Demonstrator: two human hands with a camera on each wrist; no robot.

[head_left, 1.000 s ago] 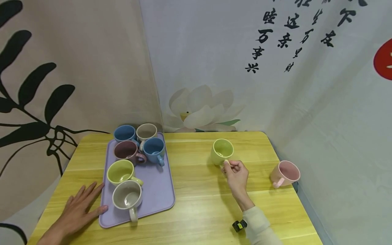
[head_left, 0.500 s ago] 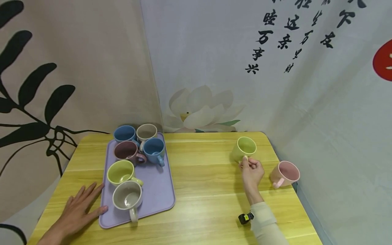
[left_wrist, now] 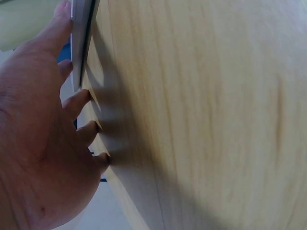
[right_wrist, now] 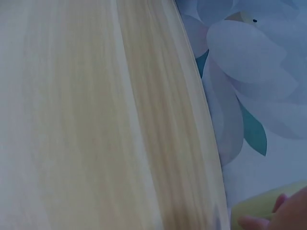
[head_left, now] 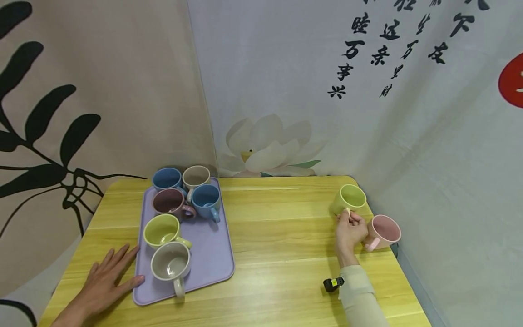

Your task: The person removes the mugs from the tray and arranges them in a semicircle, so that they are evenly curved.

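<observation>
Right hand (head_left: 350, 231): pinches green cup (head_left: 349, 199) by its handle
Pink cup (head_left: 383, 232): at table's (head_left: 282, 259) right edge, just beside right hand
Left hand (head_left: 107, 278): fingers spread, thumb on tray's (head_left: 208, 268) left rim
Tray: bears white cup (head_left: 170, 262), yellow cup (head_left: 161, 230), purple cup (head_left: 168, 201), near blue cup (head_left: 205, 199)
Tray's far end: far blue cup (head_left: 166, 178), beige cup (head_left: 196, 176)

The left hand (head_left: 108, 277) lies palm down near the surface's (head_left: 278, 254) left edge, its fingers spread and pointing away from the body, the thumb (head_left: 134, 282) splayed toward the right. The right arm (head_left: 361, 295), sleeved to the wrist, reaches forward near the surface's right edge. The right hand (head_left: 350, 231) is toward the far right corner, thumb and fingers bent together in a pinch, the back of the hand partly turned up.
</observation>
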